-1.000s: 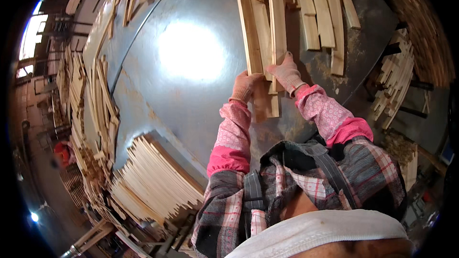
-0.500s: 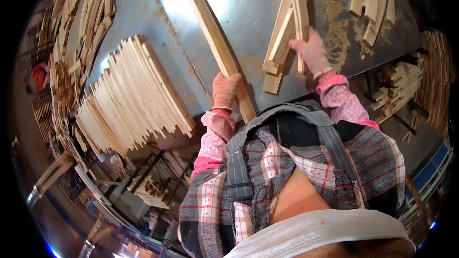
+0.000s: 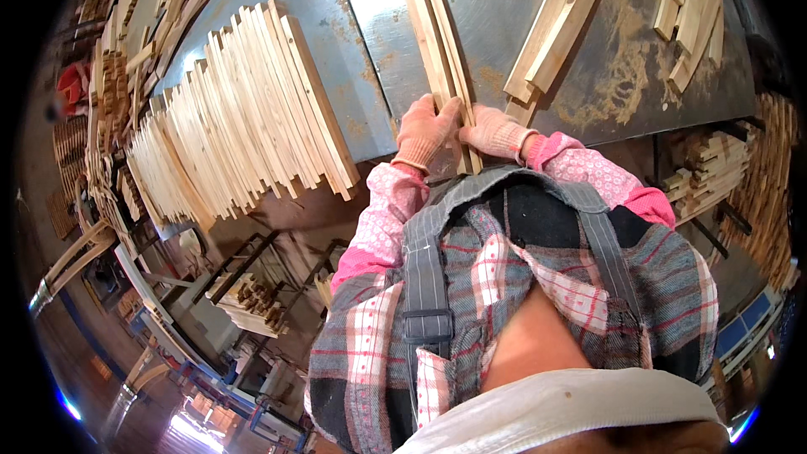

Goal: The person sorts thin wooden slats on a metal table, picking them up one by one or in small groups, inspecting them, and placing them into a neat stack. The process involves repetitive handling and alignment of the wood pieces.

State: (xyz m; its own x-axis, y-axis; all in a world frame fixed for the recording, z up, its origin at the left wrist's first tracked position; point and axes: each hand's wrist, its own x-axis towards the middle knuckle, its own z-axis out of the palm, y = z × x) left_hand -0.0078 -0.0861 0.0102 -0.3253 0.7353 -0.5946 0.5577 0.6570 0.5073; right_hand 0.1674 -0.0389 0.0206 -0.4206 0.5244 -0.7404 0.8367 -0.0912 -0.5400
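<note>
Two long pale wooden strips lie side by side, pointing away from me over the metal table (image 3: 496, 0). My left hand (image 3: 427, 130), in a pinkish knit glove, is closed around the left wooden strip (image 3: 423, 29) near its close end. Against it, my right hand (image 3: 494, 131), gloved alike, grips the right wooden strip (image 3: 447, 29). The strips seem to touch along their length, and the hands almost meet. Fingers hide part of the near ends. Beyond my right hand rest a few loose wooden pieces (image 3: 559, 29), partly overlapping.
A wide row of wooden strips (image 3: 244, 109) lies at the left of the table. More curved pieces (image 3: 693, 21) sit at the far right, among sawdust (image 3: 622, 59). Stacked wood (image 3: 710, 164) stands below the table's right edge, and a rack with wood (image 3: 252, 298) stands lower left.
My right hand has brought a strip over from the right-hand pieces, setting it beside the one in my left hand. The two hands are now close together. The whole view has shifted.
</note>
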